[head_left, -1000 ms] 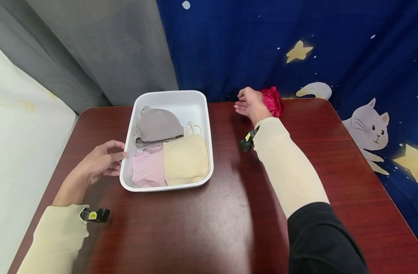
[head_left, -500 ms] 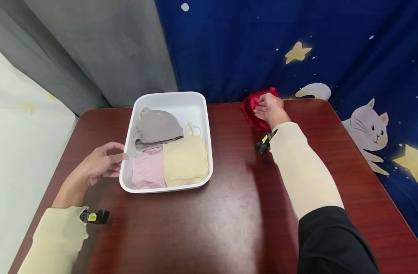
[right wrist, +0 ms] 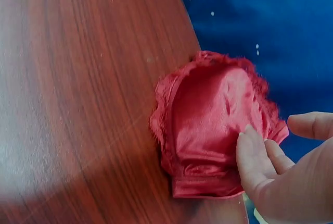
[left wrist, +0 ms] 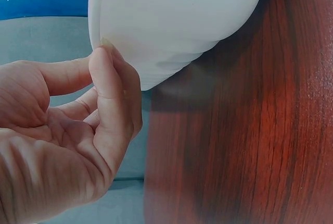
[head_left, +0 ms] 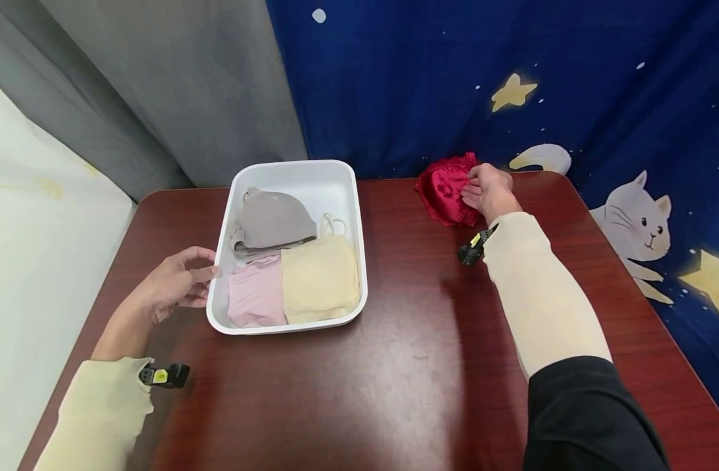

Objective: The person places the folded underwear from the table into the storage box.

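Note:
A white plastic bin (head_left: 330, 183) stands at the left of the table. My left hand (head_left: 179, 281) pinches its left rim between thumb and fingers, seen close in the left wrist view. Inside lie a folded grey bra (head_left: 277, 219) at the back, a folded pink garment (head_left: 256, 294) at front left and a folded cream garment with thin straps (head_left: 320, 281) at front right. By the table's far edge lies a folded red satin bra (head_left: 444, 190) with lace trim. The fingertips of my right hand (right wrist: 276, 166) rest at the bra's right side, thumb apart from it.
The reddish-brown wooden table (head_left: 406, 366) has rounded far corners. A grey curtain (head_left: 218, 85) and a dark blue one (head_left: 394, 85) with stars and a cat hang right behind it. White fabric (head_left: 35, 261) hangs along the left side.
My right hand has moved rightward across the red bra, uncovering most of it; the bra now lies spread further left than before. The left hand keeps its place on the bin's rim.

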`<control>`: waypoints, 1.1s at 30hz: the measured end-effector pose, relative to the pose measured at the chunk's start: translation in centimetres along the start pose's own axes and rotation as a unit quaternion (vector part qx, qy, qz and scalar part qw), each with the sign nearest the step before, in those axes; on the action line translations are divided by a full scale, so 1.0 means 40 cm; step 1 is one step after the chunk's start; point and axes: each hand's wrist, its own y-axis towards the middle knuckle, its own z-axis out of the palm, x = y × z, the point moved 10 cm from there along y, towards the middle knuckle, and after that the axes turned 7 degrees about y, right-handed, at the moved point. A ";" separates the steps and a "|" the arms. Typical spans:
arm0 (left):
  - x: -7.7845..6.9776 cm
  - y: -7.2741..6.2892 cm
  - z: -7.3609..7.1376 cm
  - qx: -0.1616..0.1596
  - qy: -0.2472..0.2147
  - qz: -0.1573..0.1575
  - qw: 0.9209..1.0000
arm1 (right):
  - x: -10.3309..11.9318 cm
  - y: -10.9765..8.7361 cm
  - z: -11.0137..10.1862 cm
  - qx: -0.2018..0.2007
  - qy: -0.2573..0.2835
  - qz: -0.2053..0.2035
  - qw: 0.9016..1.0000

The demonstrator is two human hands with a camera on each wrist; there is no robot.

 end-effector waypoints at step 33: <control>-0.001 0.002 -0.003 -0.004 0.008 0.000 1.000 | -0.062 0.052 -0.083 -0.088 -0.222 -0.002 0.971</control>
